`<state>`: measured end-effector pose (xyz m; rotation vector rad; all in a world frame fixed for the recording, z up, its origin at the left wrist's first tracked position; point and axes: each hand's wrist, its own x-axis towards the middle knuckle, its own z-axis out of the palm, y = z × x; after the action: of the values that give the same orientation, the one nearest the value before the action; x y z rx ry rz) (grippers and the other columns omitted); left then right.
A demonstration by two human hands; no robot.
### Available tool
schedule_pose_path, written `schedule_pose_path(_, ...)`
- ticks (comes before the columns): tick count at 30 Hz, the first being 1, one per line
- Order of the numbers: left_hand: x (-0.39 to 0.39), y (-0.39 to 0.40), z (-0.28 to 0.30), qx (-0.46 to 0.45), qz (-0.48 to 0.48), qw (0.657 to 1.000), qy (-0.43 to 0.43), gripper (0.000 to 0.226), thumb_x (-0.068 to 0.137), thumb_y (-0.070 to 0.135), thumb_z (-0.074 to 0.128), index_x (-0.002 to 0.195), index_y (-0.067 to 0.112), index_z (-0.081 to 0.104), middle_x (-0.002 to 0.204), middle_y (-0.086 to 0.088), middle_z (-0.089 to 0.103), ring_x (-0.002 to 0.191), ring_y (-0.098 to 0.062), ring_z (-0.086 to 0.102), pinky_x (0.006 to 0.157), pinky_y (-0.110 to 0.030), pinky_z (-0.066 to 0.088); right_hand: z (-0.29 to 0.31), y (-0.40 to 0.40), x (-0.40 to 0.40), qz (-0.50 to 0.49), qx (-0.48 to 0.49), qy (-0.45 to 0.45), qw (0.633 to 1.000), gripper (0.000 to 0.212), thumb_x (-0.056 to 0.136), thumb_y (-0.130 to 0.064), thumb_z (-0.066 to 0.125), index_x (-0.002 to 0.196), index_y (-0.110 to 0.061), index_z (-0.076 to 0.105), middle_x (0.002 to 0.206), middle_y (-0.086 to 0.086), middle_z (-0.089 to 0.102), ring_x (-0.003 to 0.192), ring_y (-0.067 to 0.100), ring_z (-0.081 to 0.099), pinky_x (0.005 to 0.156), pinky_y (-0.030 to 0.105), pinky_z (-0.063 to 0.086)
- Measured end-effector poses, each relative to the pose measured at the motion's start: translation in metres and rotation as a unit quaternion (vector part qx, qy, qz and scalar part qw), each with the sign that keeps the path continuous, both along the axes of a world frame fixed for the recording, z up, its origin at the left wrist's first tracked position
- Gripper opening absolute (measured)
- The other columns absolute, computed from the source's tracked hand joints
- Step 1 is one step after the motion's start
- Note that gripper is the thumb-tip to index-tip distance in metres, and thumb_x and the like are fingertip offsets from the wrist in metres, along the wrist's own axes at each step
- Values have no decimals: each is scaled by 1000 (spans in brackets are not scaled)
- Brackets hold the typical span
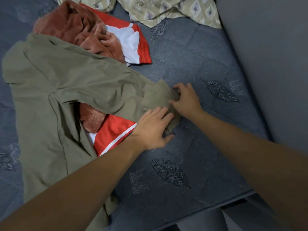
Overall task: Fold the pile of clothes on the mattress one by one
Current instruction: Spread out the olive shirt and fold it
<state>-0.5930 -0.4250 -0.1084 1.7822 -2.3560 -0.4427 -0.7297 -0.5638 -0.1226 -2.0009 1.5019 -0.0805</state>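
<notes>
Left hand (152, 129) flat on olive shirt (66, 77) cuff, right hand (186, 99) grip pinching its end.

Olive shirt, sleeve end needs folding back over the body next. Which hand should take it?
Right, probably. The right hand already pinches the cuff of the olive shirt at the sleeve's far end. The left hand lies flatter, lower on the sleeve, better for pinning it.
</notes>
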Motion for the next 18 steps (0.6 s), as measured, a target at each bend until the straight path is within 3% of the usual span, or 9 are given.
schedule_pose_path(2,-8,2,-8,52,34,997,-44,77,72,79,62,122,20,55,119,-2,49,110,-25,47,88,-41,41,2,-7,5,-4,49,-16,999,61,81,-31,86,133,-18,55,124,7,63,116,25,59,98,41,51)
schedule_pose_path(5,-21,6,-12,77,71,989,-103,87,67,83,66,125,19,52,127,-4,44,117,-26,42,102,-48,41,4,-12,14,24,76,13,997,57,79,-35,88,124,-14,60,114,-1,65,104,16,59,89,34,51)
schedule_pose_path(9,-29,9,-14,62,145,981,-114,74,81,69,66,128,17,46,130,-10,41,123,-29,40,112,-54,37,8,-13,23,67,78,7,995,39,79,-30,88,106,-9,68,105,3,72,100,22,67,86,37,56)
schedule_pose_path(13,-23,10,-17,72,167,979,-92,43,96,37,55,130,14,43,135,-15,42,128,-33,43,116,-48,34,14,-17,22,101,90,8,991,64,86,-28,81,140,-25,48,124,5,63,116,27,57,88,35,43)
schedule_pose_path(15,-18,9,-16,82,172,979,-77,33,97,22,53,128,14,47,137,-16,43,129,-33,45,117,-45,35,19,-22,20,109,75,16,991,76,89,-25,75,152,-39,35,134,8,62,120,30,57,96,40,48)
schedule_pose_path(18,-12,7,-12,70,178,981,-30,28,98,14,53,126,12,54,137,-15,49,134,-35,46,113,-43,37,31,-26,20,91,119,-57,987,73,96,-15,64,148,-58,38,118,-3,68,94,13,68,86,43,61)
